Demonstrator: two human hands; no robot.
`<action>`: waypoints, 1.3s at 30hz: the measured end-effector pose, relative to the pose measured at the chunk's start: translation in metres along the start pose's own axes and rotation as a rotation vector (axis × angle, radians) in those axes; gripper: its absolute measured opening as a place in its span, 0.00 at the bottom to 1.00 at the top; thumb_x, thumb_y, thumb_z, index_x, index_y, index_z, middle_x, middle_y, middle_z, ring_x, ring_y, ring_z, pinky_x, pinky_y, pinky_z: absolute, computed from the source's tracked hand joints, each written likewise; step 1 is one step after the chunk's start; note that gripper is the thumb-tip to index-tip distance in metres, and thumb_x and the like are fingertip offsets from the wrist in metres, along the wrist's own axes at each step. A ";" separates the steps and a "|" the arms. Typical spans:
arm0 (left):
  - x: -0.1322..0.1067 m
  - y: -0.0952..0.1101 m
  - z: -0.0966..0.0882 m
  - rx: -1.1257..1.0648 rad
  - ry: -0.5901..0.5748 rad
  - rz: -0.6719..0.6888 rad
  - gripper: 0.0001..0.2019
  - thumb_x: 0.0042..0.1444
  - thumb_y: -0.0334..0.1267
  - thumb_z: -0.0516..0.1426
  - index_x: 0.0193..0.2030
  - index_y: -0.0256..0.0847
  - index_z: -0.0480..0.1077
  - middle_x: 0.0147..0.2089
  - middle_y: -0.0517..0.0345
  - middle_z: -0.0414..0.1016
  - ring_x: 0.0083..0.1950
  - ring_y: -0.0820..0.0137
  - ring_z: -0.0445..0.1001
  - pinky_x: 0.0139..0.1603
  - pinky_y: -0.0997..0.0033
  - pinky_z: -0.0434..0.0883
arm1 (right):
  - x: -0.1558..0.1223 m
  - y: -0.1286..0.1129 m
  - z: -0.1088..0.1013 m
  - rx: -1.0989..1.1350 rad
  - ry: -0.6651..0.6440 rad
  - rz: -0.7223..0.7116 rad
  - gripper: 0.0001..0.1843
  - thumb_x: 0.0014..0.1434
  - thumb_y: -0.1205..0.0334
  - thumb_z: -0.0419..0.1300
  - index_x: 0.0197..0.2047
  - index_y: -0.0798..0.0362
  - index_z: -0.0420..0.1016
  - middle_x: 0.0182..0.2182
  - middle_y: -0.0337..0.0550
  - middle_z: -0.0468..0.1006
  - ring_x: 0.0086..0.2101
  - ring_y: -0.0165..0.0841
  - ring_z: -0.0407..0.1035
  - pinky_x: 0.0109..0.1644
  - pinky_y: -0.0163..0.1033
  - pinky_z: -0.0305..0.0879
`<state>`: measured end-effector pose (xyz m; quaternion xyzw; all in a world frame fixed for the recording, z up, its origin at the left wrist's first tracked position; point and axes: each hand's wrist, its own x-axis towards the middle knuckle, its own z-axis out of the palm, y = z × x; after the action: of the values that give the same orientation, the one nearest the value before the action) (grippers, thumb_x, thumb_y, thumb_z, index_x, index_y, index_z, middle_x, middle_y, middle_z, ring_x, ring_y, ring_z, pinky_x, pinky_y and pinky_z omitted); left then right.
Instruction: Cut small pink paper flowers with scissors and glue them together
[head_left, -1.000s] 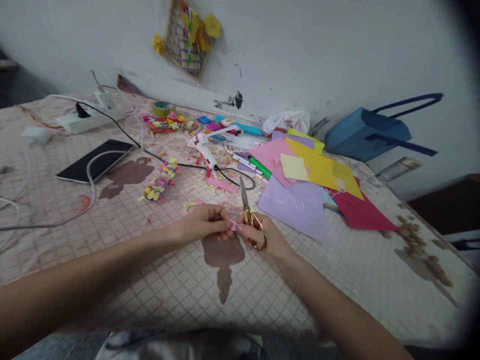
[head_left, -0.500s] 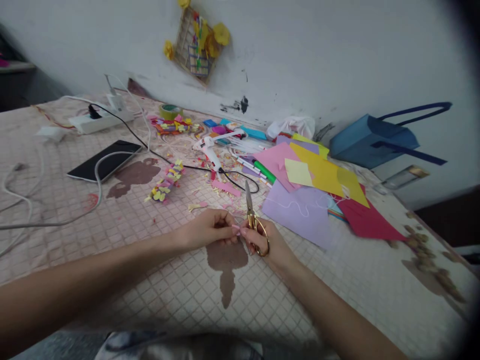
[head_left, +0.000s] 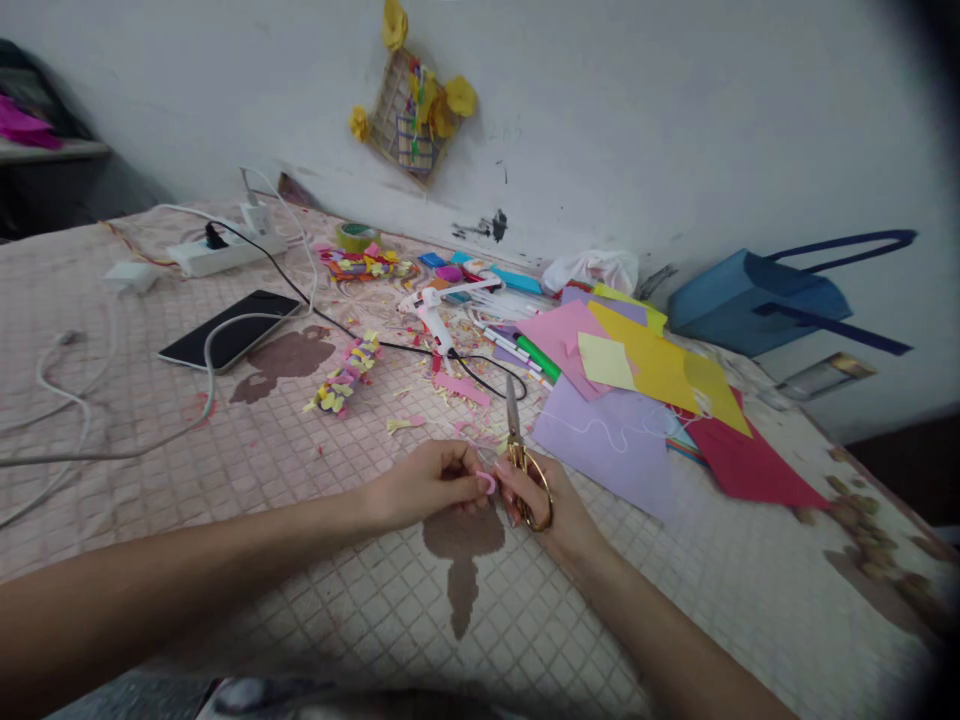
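Between the thumb and fingers of my left hand (head_left: 431, 484) is a small curled strip of pink paper (head_left: 487, 483). My right hand (head_left: 547, 495) is closed round gold-handled scissors (head_left: 529, 470), whose blades point away from me. Its fingertips are close to the pink strip; whether they touch it I cannot tell. Just beyond my hands lie pink paper scraps (head_left: 461, 388) and a small fringed pale-yellow piece (head_left: 405, 424). To the left of these rests a garland of yellow, pink and purple paper flowers (head_left: 345, 375).
A white glue gun (head_left: 433, 315) with a black cable lies mid-table. Coloured paper sheets (head_left: 600, 430) and a green marker (head_left: 538, 357) are at right, below a blue bag (head_left: 757, 300). At left are a dark tablet (head_left: 231, 328), cables and a power strip (head_left: 229, 252).
The pink strip now shows as a curl in my left fingers, and my right fingertips have drawn slightly back from it. The whole view has shifted, with the scene lower and further right.
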<state>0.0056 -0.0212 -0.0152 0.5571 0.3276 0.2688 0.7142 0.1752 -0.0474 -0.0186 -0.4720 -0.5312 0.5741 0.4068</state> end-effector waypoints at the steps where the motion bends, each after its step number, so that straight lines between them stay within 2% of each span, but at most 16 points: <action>1: 0.001 0.001 -0.001 -0.014 0.012 -0.010 0.13 0.49 0.42 0.59 0.29 0.34 0.63 0.27 0.59 0.71 0.25 0.78 0.67 0.28 0.77 0.64 | 0.000 0.000 0.000 -0.002 -0.006 0.006 0.14 0.55 0.54 0.57 0.25 0.55 0.64 0.15 0.32 0.62 0.16 0.23 0.55 0.18 0.30 0.48; 7: 0.004 0.000 -0.003 -0.051 0.016 -0.034 0.12 0.50 0.42 0.59 0.29 0.34 0.64 0.27 0.58 0.72 0.25 0.79 0.68 0.28 0.78 0.64 | 0.002 -0.003 -0.001 -0.074 -0.032 0.038 0.11 0.51 0.56 0.59 0.26 0.55 0.67 0.14 0.32 0.63 0.15 0.23 0.55 0.18 0.30 0.49; 15: 0.005 0.000 -0.004 -0.056 0.029 -0.017 0.11 0.51 0.41 0.58 0.30 0.33 0.65 0.28 0.59 0.72 0.25 0.79 0.68 0.28 0.77 0.65 | 0.000 -0.006 0.001 -0.077 -0.021 0.021 0.09 0.53 0.58 0.57 0.27 0.56 0.66 0.15 0.32 0.63 0.16 0.23 0.56 0.19 0.30 0.51; 23: 0.006 0.004 -0.007 -0.116 0.089 -0.042 0.11 0.50 0.40 0.58 0.29 0.34 0.64 0.28 0.59 0.73 0.26 0.79 0.68 0.29 0.77 0.65 | 0.000 -0.002 0.001 -0.019 0.033 0.016 0.12 0.54 0.54 0.57 0.27 0.55 0.66 0.16 0.32 0.62 0.15 0.23 0.55 0.18 0.30 0.49; 30: 0.006 0.004 -0.006 -0.080 0.028 -0.009 0.11 0.50 0.41 0.58 0.29 0.34 0.65 0.27 0.60 0.72 0.26 0.79 0.67 0.28 0.77 0.64 | 0.001 -0.007 0.002 -0.102 -0.014 0.032 0.11 0.52 0.55 0.58 0.27 0.55 0.67 0.14 0.31 0.62 0.15 0.23 0.54 0.18 0.30 0.50; 39: 0.008 0.006 -0.010 -0.043 -0.011 -0.038 0.12 0.49 0.42 0.59 0.29 0.34 0.64 0.29 0.58 0.72 0.26 0.79 0.68 0.29 0.77 0.65 | 0.002 -0.004 0.000 -0.067 -0.022 0.040 0.10 0.53 0.57 0.57 0.27 0.55 0.66 0.15 0.31 0.62 0.15 0.23 0.55 0.19 0.30 0.49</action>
<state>0.0032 -0.0072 -0.0126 0.5370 0.3284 0.2592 0.7326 0.1745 -0.0450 -0.0152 -0.4897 -0.5450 0.5691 0.3732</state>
